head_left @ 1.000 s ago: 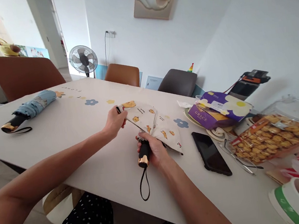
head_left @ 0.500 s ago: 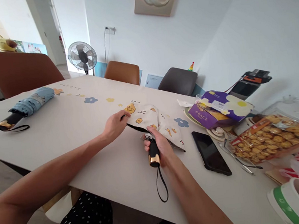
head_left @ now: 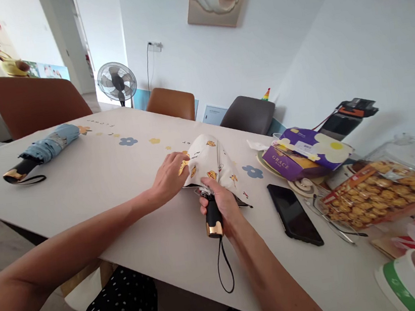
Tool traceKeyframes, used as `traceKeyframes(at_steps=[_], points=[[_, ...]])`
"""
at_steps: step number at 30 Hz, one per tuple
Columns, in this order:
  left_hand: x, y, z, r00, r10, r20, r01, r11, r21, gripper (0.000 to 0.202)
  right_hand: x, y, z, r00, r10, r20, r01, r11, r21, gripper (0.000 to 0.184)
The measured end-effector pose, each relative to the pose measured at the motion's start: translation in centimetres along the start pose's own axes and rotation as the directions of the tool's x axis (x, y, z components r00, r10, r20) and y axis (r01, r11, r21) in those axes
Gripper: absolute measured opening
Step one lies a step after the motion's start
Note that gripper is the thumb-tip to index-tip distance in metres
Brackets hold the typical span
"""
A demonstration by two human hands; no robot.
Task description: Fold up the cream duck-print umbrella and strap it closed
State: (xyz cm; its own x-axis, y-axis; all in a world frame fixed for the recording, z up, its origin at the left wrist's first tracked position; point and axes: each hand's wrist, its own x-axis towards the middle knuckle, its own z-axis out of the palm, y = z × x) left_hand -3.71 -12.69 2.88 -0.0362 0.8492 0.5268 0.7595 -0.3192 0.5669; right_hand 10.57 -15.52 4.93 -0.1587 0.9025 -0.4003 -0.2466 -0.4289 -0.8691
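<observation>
A folding umbrella (head_left: 208, 163) with white cloth and small yellow cartoon figures lies collapsed over the table, its folds loose. My right hand (head_left: 219, 202) is wrapped around the top of its black handle, with the thumb on the cloth's lower edge. A gold band ends the handle, and a black wrist strap hangs from it. At the left side of the cloth, my left hand (head_left: 174, 175) holds a fold down with its fingers; the fingertips are partly hidden. A second umbrella (head_left: 51, 144), light blue and folded up, rests at the table's left.
On the right lie a black phone (head_left: 295, 214), glasses (head_left: 333, 223), a purple box (head_left: 298, 151), a clear tub of cookies (head_left: 384, 193) and a white-and-green roll (head_left: 395, 278). Chairs (head_left: 172, 103) and a fan (head_left: 117, 81) stand beyond the table (head_left: 126, 174).
My left hand has moved slightly right, bringing the left flap of cloth inward against the umbrella's middle. The cloth is now narrower and more bunched. My right hand keeps its hold on the handle.
</observation>
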Motion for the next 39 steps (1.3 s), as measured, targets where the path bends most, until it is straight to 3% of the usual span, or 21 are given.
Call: traceKeyframes(at_steps=[3, 6, 8, 11, 15, 19, 24, 26, 29, 34, 39], points=[[0.0, 2.3, 0.5, 0.996, -0.019, 0.088, 0.035, 0.981, -0.190, 0.032, -0.2, 0.1, 0.2, 1.000, 0.009, -0.018, -0.010, 0.996, -0.085, 0.027], [0.9, 4.1, 1.2, 0.971, -0.147, 0.187, 0.199, 0.933, -0.299, 0.031, 0.0, 0.2, 0.2, 0.999, -0.027, -0.023, 0.024, 0.995, -0.098, 0.026], [1.8, 4.7, 1.7, 0.934, -0.262, 0.244, 0.338, 0.868, -0.365, 0.025, 0.2, 0.3, 0.1, 0.999, -0.036, -0.015, 0.035, 0.995, -0.096, 0.025], [2.9, 4.8, 2.4, 0.860, -0.380, 0.341, 0.508, 0.707, -0.493, 0.026, 0.3, 0.3, -0.1, 0.999, -0.031, 0.011, 0.032, 0.995, -0.094, 0.023], [3.7, 4.2, 3.1, 0.801, -0.431, 0.415, 0.596, 0.519, -0.613, 0.034, 0.1, 0.1, -0.2, 0.996, -0.008, 0.084, 0.013, 0.998, -0.067, 0.024], [4.0, 3.4, 3.0, 0.764, -0.424, 0.487, 0.633, 0.347, -0.692, 0.037, 0.0, 0.2, -0.3, 0.986, 0.041, 0.163, -0.032, 0.998, -0.054, 0.025], [4.3, 2.0, 2.6, 0.644, -0.383, 0.662, 0.713, -0.011, -0.701, 0.042, 0.4, 0.6, -0.2, 0.969, 0.099, 0.227, -0.077, 0.992, -0.105, 0.026], [4.3, 1.6, 2.4, 0.624, -0.318, 0.713, 0.721, -0.117, -0.683, 0.045, 0.4, 0.7, -0.2, 0.966, 0.098, 0.237, -0.072, 0.991, -0.116, 0.026], [4.3, 1.3, 2.4, 0.633, -0.271, 0.725, 0.711, -0.166, -0.683, 0.047, 0.3, 0.7, -0.2, 0.966, 0.093, 0.243, -0.062, 0.989, -0.131, 0.026], [4.2, 1.3, 2.4, 0.623, -0.319, 0.714, 0.699, -0.182, -0.692, 0.046, 0.3, 0.9, 0.1, 0.976, 0.060, 0.209, -0.042, 0.995, -0.090, 0.026], [4.4, 1.2, 2.4, 0.672, -0.419, 0.610, 0.619, -0.134, -0.774, 0.047, 0.2, 0.9, 0.4, 0.992, 0.042, 0.117, -0.024, 0.987, -0.157, 0.025]])
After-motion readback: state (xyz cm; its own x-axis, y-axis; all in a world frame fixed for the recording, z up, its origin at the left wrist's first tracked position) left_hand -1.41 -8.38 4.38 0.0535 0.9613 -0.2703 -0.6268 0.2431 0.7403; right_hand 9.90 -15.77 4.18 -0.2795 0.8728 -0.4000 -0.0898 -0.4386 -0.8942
